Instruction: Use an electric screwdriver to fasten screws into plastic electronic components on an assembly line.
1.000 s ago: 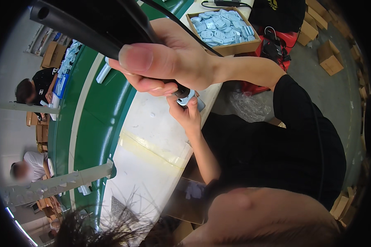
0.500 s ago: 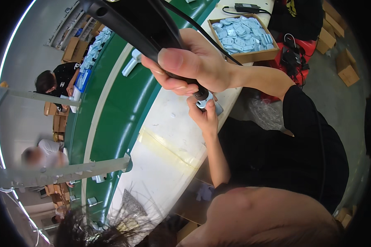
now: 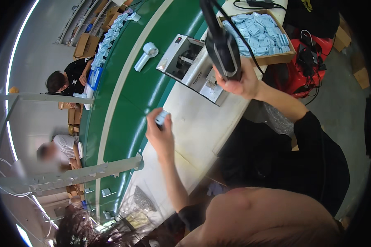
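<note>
My right hand (image 3: 245, 80) is wrapped round a black electric screwdriver (image 3: 223, 49) with a cable, held over the table beside a grey screw feeder box (image 3: 181, 61). The screwdriver's tip is not clear from here. Over the edge of the green conveyor, my left hand (image 3: 160, 133) pinches a small light blue plastic part (image 3: 162, 117) between thumb and fingers. Its lower side is hidden by the fingers. On the conveyor belt (image 3: 123, 107), beyond the feeder, lies a light blue device with a round head and a handle (image 3: 146, 55).
A cardboard box (image 3: 290, 56) full of light blue plastic parts stands at the table's far right. Red stool with black cables (image 3: 297, 78) is beside it. A metal bar (image 3: 78, 173) crosses the conveyor. Two people work across it; a bubble-wrap bag (image 3: 143, 199) lies on the near table.
My hands have parted: the left has moved left with the blue part, away from the screwdriver. The right has drawn back rightward with the screwdriver, baring the feeder box.
</note>
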A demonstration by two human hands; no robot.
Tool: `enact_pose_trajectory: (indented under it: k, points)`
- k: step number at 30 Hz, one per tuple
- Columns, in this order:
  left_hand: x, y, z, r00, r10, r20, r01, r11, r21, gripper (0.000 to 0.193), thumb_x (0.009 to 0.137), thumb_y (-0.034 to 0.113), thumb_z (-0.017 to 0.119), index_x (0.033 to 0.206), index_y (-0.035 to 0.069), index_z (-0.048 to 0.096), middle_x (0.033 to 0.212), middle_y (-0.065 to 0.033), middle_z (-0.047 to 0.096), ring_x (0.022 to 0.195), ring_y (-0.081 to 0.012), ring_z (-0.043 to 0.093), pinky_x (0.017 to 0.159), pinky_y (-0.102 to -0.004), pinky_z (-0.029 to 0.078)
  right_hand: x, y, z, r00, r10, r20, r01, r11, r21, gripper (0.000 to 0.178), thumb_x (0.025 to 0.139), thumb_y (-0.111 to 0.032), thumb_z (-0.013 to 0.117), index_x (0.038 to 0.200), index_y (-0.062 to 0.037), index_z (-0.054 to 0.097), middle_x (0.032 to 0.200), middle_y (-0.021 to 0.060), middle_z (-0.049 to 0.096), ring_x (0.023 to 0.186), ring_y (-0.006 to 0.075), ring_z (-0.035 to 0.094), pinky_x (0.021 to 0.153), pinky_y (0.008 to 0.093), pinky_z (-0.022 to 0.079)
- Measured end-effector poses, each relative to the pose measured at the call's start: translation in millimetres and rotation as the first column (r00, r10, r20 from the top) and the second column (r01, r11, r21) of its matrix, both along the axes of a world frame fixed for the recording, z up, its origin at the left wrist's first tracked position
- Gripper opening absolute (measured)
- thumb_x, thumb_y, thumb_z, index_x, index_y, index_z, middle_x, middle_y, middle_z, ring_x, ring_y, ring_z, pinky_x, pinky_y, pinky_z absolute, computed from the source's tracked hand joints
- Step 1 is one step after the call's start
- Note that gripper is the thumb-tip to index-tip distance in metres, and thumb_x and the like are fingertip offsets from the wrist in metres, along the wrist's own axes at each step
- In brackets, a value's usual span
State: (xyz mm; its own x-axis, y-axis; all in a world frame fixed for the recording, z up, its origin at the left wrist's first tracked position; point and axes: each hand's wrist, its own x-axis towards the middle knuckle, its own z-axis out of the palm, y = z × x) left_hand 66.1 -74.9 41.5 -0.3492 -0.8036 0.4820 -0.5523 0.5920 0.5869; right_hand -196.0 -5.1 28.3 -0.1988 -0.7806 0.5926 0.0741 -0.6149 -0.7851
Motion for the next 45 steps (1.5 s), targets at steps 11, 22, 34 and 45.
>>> enact_pose_trajectory:
  k: [11,22,34,45]
  points:
    - [-57,-237,-10,0.827,0.107,0.552,0.039,0.968,-0.247,0.035,0.089,0.036,0.055,0.108,0.007,0.055,0.102,-0.0148,0.063,0.099,-0.0333,0.058,0.084,-0.0437,0.043,-3,-2,-27,0.971,-0.231,0.059,0.226,0.971,0.079,0.045,0.075,-0.044,0.071,0.078,-0.0016,0.056,0.065,-0.0001,0.055,0.055,0.0070,0.050,0.050,0.0220,0.040]
    - [-69,-354,-92,0.574,0.301,0.761,-0.191,0.953,-0.234,0.055,0.077,0.031,0.068,0.122,0.006,0.047,0.123,-0.0170,0.049,0.117,-0.0379,0.044,0.087,-0.0524,0.045,8,-10,-21,0.936,-0.268,-0.229,0.283,0.958,0.036,0.053,0.068,-0.035,0.074,0.103,-0.0003,0.058,0.061,0.0098,0.059,0.051,0.0251,0.058,0.053,0.0326,0.045]
    - [-14,-175,53,0.903,-0.084,-0.421,0.106,0.994,0.031,0.045,0.084,0.013,0.067,0.121,-0.007,0.050,0.108,-0.0142,0.060,0.098,-0.0216,0.058,0.088,-0.0327,0.048,0,1,-11,0.964,-0.225,-0.142,0.237,0.969,0.074,0.055,0.066,-0.036,0.077,0.101,0.0010,0.057,0.057,0.0073,0.054,0.048,0.0220,0.052,0.051,0.0314,0.042]
    - [-51,51,33,0.667,-0.277,-0.692,0.272,0.955,-0.119,0.048,0.089,0.048,0.054,0.096,0.001,0.049,0.066,-0.0025,0.050,0.049,-0.0139,0.052,0.043,-0.0268,0.045,-92,33,17,0.587,-0.559,-0.585,0.704,0.709,0.029,0.043,0.071,-0.025,0.077,0.102,-0.0002,0.059,0.069,0.0140,0.063,0.062,0.0311,0.061,0.062,0.0353,0.048]
